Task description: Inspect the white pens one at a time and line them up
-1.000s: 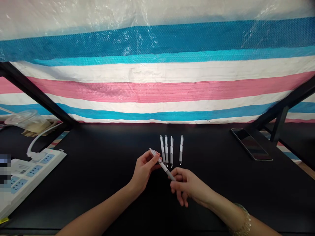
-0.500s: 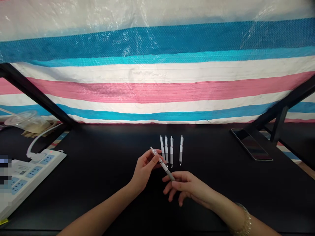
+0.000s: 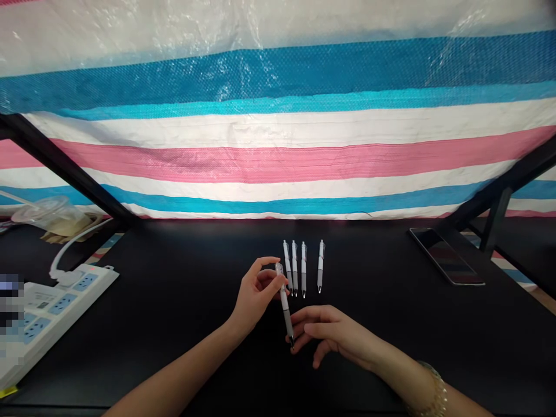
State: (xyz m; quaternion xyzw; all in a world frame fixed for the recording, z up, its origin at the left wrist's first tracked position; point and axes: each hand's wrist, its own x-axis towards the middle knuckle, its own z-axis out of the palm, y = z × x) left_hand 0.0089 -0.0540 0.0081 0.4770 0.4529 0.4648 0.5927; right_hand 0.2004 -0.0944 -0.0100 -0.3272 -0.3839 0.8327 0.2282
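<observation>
A white pen with a grey grip (image 3: 285, 307) is pinched near its clip end by my left hand (image 3: 256, 295), its tip pointing down toward me. Close beside the tip is my right hand (image 3: 334, 333), fingers apart and curved; some fingertips lie by the grey grip, and whether they touch it I cannot tell. Beyond my hands, several similar white pens lie on the black table (image 3: 200, 255). Three are close together, among them a middle pen (image 3: 303, 269), and a single pen (image 3: 321, 266) lies a little apart to the right.
A dark phone (image 3: 445, 255) lies at the right of the table. To the left is a white power strip (image 3: 65, 307) with a plugged-in cable (image 3: 76, 240). Black slanted bars (image 3: 73, 171) stand on both sides, and a striped sheet (image 3: 278, 162) hangs behind.
The held pen has swung more upright, its tip moving left and toward me. My right thumb has come off its grip, and the right fingers have opened.
</observation>
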